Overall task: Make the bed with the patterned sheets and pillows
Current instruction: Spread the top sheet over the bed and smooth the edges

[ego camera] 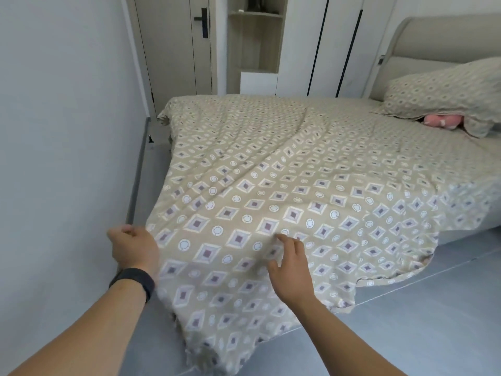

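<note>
Grey floor, pale wall, door, wardrobe.

The sheet is thin, matt printed cloth, creased in long folds. Beyond it, at the bed's head, the pillow has similar cloth and the headboard looks smooth, padded. The floor below the sheet is smooth grey tile with slight shine.

A home bedroom: a bed with padded headboard, pillow, and wardrobe doors.
</note>
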Motion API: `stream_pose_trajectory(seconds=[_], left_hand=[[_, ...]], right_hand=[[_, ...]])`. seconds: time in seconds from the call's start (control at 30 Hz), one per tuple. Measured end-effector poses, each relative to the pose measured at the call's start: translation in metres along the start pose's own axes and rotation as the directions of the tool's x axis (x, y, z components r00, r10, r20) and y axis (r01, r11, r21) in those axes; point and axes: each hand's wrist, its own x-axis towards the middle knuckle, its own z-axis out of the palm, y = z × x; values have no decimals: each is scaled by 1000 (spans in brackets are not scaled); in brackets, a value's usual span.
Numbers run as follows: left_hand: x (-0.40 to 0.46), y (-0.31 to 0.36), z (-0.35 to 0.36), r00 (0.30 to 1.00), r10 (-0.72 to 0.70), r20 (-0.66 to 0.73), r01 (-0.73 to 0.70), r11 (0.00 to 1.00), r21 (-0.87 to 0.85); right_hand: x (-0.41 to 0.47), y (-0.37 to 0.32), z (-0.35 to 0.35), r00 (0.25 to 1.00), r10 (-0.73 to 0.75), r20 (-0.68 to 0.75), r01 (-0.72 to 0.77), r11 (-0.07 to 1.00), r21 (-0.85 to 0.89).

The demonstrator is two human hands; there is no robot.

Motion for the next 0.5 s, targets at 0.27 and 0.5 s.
stream_pose_trajectory(seconds=[0.27, 0.5], left_hand=[[-15, -9, -1, 706, -350, 615, 387, 919, 78], [-7, -17, 1, 976, -216, 42, 209, 970, 124]], right_hand=[[-4, -3, 0, 999, 14, 44, -15, 1000, 11], [-4, 0, -5, 999, 24, 25, -24, 999, -22]])
